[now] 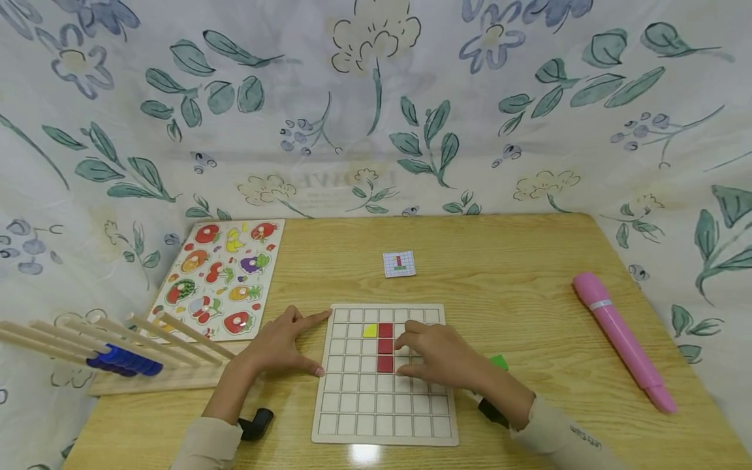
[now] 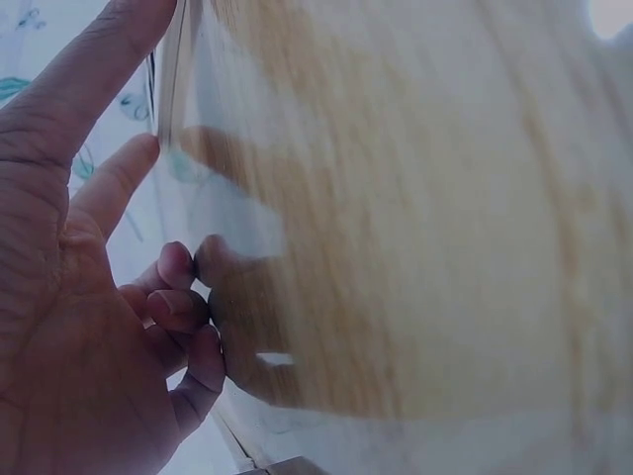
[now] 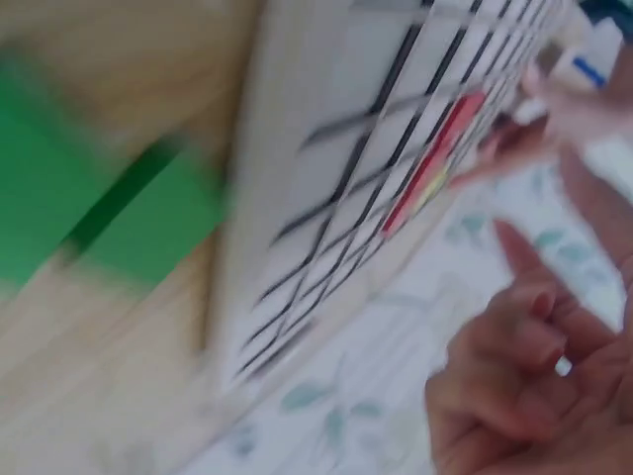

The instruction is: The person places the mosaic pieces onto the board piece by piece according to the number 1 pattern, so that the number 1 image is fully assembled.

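A white grid board [image 1: 364, 405] lies on the table, its squares divided by thin lines. Three red tiles [image 1: 385, 346] form a column on it, with a yellow tile [image 1: 370, 330] left of the top one. My left hand [image 1: 273, 346] touches the board's left edge with thumb and index finger spread apart; its other fingers bend loosely in the left wrist view. Over the board's right half, my right hand [image 1: 443, 352] has its thumb and index finger apart beside the red column, holding nothing. Green tiles [image 3: 59, 188] lie off the board's right side, partly hidden by the right arm in the head view.
A small card [image 1: 390, 266] with a red and green grid pattern lies behind the board. At back left is a fruit puzzle board [image 1: 194, 287]; before it stands a pegged wooden rack [image 1: 182, 378] with blue beads. A pink microphone-shaped object [image 1: 623, 339] lies at right.
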A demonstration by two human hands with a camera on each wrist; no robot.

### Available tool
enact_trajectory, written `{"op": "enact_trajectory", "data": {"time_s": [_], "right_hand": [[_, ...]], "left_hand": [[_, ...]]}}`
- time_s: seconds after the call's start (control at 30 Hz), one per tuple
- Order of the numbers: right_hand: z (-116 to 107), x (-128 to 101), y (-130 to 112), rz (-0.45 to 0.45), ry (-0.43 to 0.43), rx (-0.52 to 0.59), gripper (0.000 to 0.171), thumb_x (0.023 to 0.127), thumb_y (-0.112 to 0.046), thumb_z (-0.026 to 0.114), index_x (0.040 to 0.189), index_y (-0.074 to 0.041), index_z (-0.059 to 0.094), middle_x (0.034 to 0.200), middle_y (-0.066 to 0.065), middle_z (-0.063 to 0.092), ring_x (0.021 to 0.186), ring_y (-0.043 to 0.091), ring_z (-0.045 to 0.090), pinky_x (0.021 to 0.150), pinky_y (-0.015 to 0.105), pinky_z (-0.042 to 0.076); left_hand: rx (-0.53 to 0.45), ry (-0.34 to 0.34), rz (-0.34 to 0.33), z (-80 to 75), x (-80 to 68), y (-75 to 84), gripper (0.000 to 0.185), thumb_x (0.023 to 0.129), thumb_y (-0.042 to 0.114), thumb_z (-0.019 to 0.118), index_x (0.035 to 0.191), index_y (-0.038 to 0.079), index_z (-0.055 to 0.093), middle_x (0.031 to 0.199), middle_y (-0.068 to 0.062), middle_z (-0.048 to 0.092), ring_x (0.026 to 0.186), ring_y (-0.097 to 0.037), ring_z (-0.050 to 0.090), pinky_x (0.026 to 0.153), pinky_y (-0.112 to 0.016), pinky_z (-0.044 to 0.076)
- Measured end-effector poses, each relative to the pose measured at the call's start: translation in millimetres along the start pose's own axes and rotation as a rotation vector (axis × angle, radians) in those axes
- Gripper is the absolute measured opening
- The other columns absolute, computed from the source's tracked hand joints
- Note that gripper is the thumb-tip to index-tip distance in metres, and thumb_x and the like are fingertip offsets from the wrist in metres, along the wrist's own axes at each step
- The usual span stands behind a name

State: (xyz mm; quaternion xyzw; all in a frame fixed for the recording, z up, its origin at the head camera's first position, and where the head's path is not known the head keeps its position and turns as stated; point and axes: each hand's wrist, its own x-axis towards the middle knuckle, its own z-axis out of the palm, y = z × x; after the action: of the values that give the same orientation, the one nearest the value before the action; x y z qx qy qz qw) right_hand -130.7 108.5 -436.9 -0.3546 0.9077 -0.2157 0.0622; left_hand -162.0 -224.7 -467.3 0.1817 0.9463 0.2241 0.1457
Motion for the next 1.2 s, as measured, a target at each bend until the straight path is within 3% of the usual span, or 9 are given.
{"op": "enact_trajectory", "data": {"time_s": [0.17,0.4,0.77,1.2], "right_hand": [[-16,-25,25,0.092,-0.048,0.161,0.036,0.080,-0.035,0.082,0.107,-0.011,0.074,0.090,-0.004,0.057,0.077,0.010,0.054,0.064,0.021,0.042],[-18,-55,47,0.139,-0.037,0.133,0.037,0.078,-0.031,0.084,0.106,-0.011,0.073,0.084,-0.005,0.049,0.068,0.002,0.037,0.060,0.020,0.036],[-14,-70,61,0.143,-0.031,0.135,0.037,0.077,-0.028,0.085,0.108,-0.013,0.073,0.085,-0.006,0.048,0.071,0.003,0.038,0.062,0.020,0.037],[-5,-74,64,0.112,-0.022,0.020,0.029,0.079,-0.020,0.081,0.105,-0.010,0.073,0.086,-0.006,0.045,0.067,0.001,0.036,0.058,0.019,0.035]], "left_hand": [[0.000,0.003,0.006,0.0,-0.4,0.1,0.110,0.055,0.065,0.087,0.151,0.035,0.042,0.095,-0.005,0.039,0.071,-0.018,0.035,0.063,-0.031,0.031],[-0.003,0.001,-0.002,-1.4,-0.9,1.8,0.109,0.055,0.065,0.087,0.151,0.035,0.043,0.094,-0.005,0.039,0.071,-0.018,0.034,0.063,-0.031,0.030],[0.004,0.005,0.016,0.4,-0.1,-0.3,0.110,0.055,0.065,0.087,0.151,0.035,0.043,0.094,-0.004,0.037,0.071,-0.018,0.033,0.064,-0.030,0.030],[0.012,-0.001,-0.009,3.1,1.3,-2.3,0.109,0.054,0.067,0.086,0.150,0.038,0.043,0.094,-0.003,0.038,0.072,-0.018,0.035,0.064,-0.031,0.032]]}}
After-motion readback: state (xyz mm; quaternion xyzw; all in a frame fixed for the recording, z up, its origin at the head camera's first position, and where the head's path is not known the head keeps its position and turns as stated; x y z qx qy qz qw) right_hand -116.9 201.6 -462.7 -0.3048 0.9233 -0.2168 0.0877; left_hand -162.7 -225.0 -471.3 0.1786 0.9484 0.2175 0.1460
